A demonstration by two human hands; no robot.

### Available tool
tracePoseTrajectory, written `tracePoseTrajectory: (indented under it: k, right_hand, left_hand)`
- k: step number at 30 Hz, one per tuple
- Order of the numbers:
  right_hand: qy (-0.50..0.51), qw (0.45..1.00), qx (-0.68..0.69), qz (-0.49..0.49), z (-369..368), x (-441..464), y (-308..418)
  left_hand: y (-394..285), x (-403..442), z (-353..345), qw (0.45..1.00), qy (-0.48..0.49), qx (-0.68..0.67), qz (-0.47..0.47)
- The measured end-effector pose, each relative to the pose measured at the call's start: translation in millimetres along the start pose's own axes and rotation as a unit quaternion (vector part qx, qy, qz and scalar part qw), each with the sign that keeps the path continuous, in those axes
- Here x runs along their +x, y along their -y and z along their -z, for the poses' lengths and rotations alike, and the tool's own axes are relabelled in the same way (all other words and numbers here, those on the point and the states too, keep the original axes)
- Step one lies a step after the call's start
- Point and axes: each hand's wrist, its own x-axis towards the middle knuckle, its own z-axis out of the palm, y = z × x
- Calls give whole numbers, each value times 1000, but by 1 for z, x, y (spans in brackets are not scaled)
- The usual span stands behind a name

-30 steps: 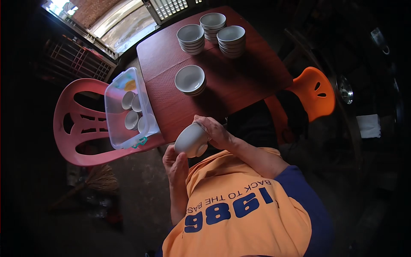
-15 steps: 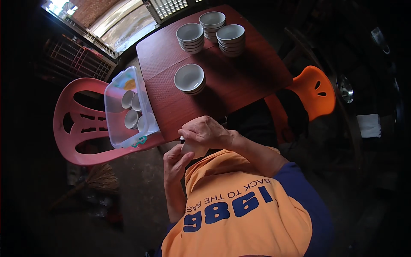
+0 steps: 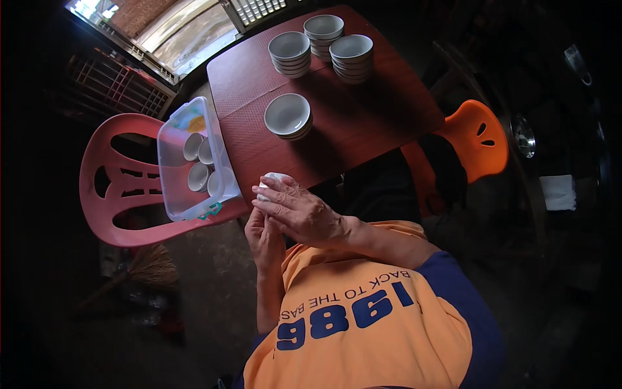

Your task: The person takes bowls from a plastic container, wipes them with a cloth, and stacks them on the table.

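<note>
My right hand lies over a white bowl, its fingers curled across it. Most of the bowl is hidden, and only a pale rounded part shows past the fingertips. From below and to the left, my left hand closes on the same bowl, its fingers partly covered by the right hand. Both hands are just off the near edge of the red table. Beyond them, a short stack of white bowls stands on the tabletop.
Three taller bowl stacks stand at the table's far side. On the pink chair at left sits a clear plastic box holding several small white bowls. An orange chair is at right, a straw broom at lower left.
Both hands have risen slightly and tilted the bowl, so its white part now shows above the fingers. The right hand's fingers have spread across it. The stacks and box stay put.
</note>
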Motion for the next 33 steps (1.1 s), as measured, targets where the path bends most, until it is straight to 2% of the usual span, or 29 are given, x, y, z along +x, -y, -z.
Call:
tracePoseTrajectory:
  k: [1, 2, 4, 5, 6, 7, 8, 9, 11, 12, 14, 15, 17, 18, 19, 21, 23, 24, 25, 27, 28, 29, 30, 31, 32, 33]
  right_hand:
    - [24, 997, -51, 47, -5, -2, 3]
    - [10, 996, -70, 53, -7, -1, -1]
    - [-44, 998, 7, -44, -2, 2, -9]
    - [-44, 988, 76, -130, -2, 2, -17]
    - [21, 922, 250, -296, 10, 9, -21]
    - [84, 795, 407, -443, 23, 16, -24]
    - [78, 834, 396, -377, 21, 18, -34]
    - [78, 834, 395, -377, 18, 13, -34]
    - [-51, 932, 284, -219, 9, 5, -17]
    - [-31, 977, 164, -134, 3, 1, -12]
    - [43, 998, 12, 38, 3, 1, 0]
    - [22, 998, -7, 66, 0, 1, 0]
    - [24, 999, 28, -8, 3, 3, -9]
    - [-26, 990, 114, -76, -1, 3, -14]
    - [3, 958, 234, -166, 2, 5, -20]
    - [47, 836, 454, -304, 3, 4, -36]
    - [7, 621, 688, -374, -14, -15, -55]
    - [25, 551, 749, -367, -15, -19, -53]
    - [28, 552, 749, -366, -17, -22, -51]
    - [-67, 503, 745, -434, -2, -6, -28]
    - [-65, 503, 746, -432, -3, -5, -30]
    - [-141, 793, 530, -266, -2, -5, -33]
    - [-194, 953, 226, -58, -1, -5, -36]
    - [-193, 953, 227, -60, 1, -6, -39]
    - [-106, 925, 306, -197, 4, -5, -43]
    - [-13, 867, 375, -327, 6, -3, -46]
  left_hand:
    - [2, 0, 0, 1000, -8, -5, -6]
    - [-3, 0, -11, 999, -40, 0, 3]
    - [-3, -3, -5, 999, -13, 35, 4]
    - [-2, -6, -1, 997, 11, 71, 5]
    - [0, -6, 3, 997, 15, 77, 8]
    - [0, -8, 4, 997, 16, 77, 7]
    - [-1, -8, 2, 997, 22, 80, 11]
    - [-1, -8, 0, 996, 28, 83, 15]
    - [-1, -6, 0, 996, 29, 85, 17]
    - [-2, -7, 1, 995, 31, 89, 18]
    - [2, -11, 11, 992, 37, 118, -1]
    - [4, -13, 17, 988, 49, 145, -20]
    - [3, -16, 22, 990, 62, 128, 2]
    - [0, -16, 18, 987, 73, 141, 15]
    - [-5, -15, 14, 984, 84, 155, 27]
    - [-3, -17, 11, 987, 78, 137, 24]
    - [6, -18, 20, 992, 87, 83, -39]
    - [5, -16, 17, 995, 79, 47, -46]
    - [3, -13, 16, 995, 78, 47, -48]
    - [-3, -6, 13, 995, 95, 12, -11]
    - [-7, -4, 9, 995, 95, 13, -14]
    - [-11, -3, 4, 996, 83, 20, -1]
    - [-13, -2, 1, 997, 71, 27, 13]
    - [-12, -2, 5, 997, 69, 27, 15]
    - [-12, 0, 9, 996, 76, 39, 17]
    - [-12, 0, 11, 995, 82, 52, 19]
